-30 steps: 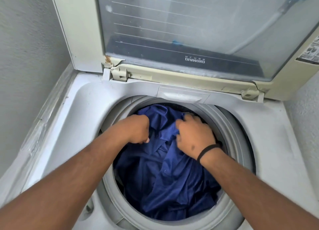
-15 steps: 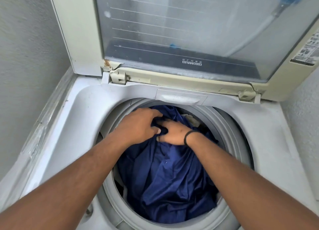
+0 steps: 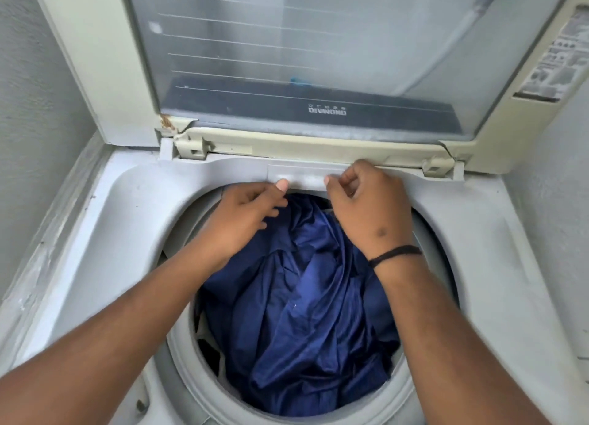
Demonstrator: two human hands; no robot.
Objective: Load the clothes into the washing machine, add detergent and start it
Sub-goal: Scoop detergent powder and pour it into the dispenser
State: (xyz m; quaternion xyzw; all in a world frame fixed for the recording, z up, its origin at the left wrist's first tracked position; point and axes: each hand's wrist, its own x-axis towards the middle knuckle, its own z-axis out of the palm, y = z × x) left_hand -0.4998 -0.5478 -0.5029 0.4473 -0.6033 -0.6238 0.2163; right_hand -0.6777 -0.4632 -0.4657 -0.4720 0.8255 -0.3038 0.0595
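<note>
**A:** Where are my hands, from your side?

**B:** Both are up at the back rim of the washer [image 3: 497, 265]. Your left hand [image 3: 247, 216] has its thumb against the small grey drawer [image 3: 304, 177] set in that rim, fingers loosely curled and holding nothing. Your right hand [image 3: 371, 212] is half clenched, thumb and forefinger nipped at the drawer's right part; I can't tell whether it has real purchase.

**A:** I take that drawer for the detergent tray. And the clothes?

**B:** The clothes [image 3: 306, 313], a crumpled blue heap, sit inside the drum [image 3: 424, 230], well below your hands and untouched by them.

**A:** What could go wrong from here?

**B:** My guess: pull on one side only and the drawer may cock and jam. The blue cloth also rides high at the back, just under the drawer, so a fold could snag there or catch spilled detergent. The open lid [image 3: 287, 58] stands nearly upright just behind your knuckles, and a knock could bring it down on them.

**A:** How does the drawer lie?

**B:** Long axis left to right along the rim, face towards you. The heap runs roughly front to back, from the drawer towards you
</note>
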